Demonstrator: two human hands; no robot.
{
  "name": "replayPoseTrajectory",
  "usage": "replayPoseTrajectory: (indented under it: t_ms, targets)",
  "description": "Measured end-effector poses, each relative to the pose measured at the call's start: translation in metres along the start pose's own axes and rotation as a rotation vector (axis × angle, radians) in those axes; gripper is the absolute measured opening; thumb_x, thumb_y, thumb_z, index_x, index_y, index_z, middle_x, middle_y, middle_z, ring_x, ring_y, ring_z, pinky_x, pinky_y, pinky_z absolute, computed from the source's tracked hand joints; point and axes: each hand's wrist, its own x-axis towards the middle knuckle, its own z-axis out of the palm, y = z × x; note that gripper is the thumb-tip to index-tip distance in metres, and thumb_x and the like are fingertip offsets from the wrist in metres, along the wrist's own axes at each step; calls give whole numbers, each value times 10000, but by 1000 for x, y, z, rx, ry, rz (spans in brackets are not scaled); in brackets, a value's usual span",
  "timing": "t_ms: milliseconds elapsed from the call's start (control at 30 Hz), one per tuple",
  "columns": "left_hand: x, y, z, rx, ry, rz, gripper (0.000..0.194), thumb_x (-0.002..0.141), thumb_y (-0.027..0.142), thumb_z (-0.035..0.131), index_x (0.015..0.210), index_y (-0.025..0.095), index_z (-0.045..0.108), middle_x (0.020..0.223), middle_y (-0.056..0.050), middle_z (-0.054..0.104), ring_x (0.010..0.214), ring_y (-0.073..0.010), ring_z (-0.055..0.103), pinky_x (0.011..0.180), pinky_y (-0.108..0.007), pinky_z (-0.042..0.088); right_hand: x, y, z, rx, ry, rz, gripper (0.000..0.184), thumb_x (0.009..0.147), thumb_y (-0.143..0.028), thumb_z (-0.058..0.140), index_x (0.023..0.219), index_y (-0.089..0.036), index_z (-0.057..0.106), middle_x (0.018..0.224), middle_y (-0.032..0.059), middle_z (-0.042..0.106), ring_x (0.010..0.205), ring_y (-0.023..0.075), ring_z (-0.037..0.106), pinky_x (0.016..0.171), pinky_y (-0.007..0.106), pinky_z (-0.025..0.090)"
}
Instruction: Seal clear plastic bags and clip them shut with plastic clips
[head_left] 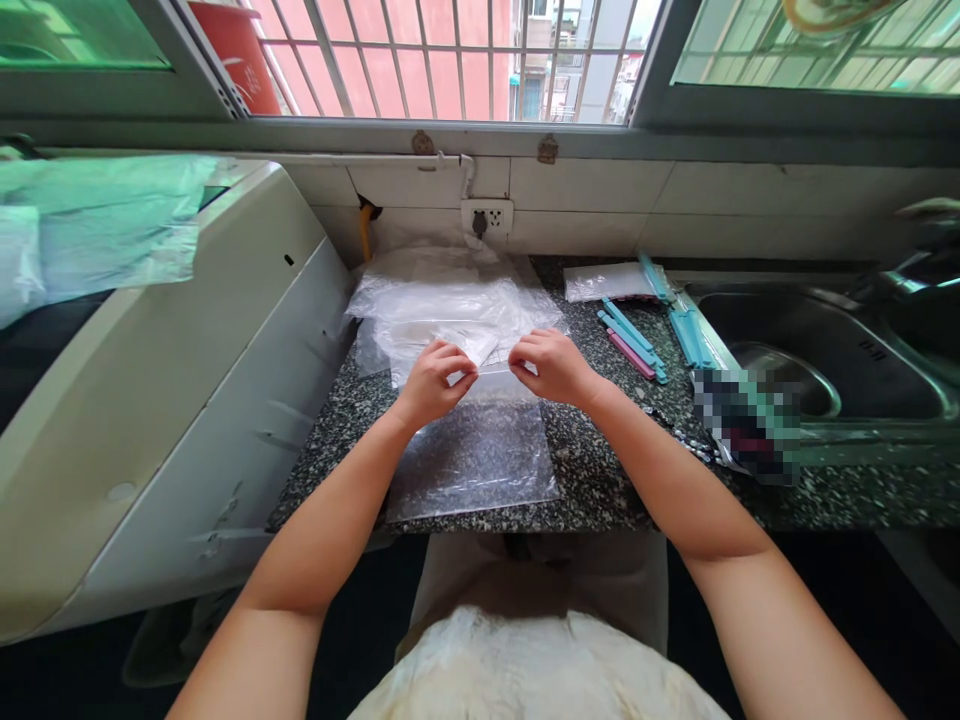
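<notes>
Your left hand (439, 382) and right hand (553, 367) both pinch one plastic bag (480, 465), transparent, flat, lightly creased, near its far edge.

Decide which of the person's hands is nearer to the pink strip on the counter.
Right. The right hand is at the clear plastic bag, left of the pink strip; the left hand is farther left, at the same bag.

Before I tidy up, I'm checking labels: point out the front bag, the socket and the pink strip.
Front bag (476, 460), head view: clear lower part.
Socket (496, 215), head view: faceplate's right half.
Pink strip (631, 355), head view: its middle.
</notes>
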Motion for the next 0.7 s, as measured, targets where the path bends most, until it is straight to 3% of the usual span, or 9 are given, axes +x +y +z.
replayPoseTrajectory:
  t_ms: [700]
  targets:
    - [-1,1,0,-9,0,-18,135,791,244,568,686,188,631,712,-26,637,769,-181,525,760,-329,430,1,2,8,-60,-3,-11,210,870,-218,460,760,-151,626,741,72,654,710,170,484,684,295,276]
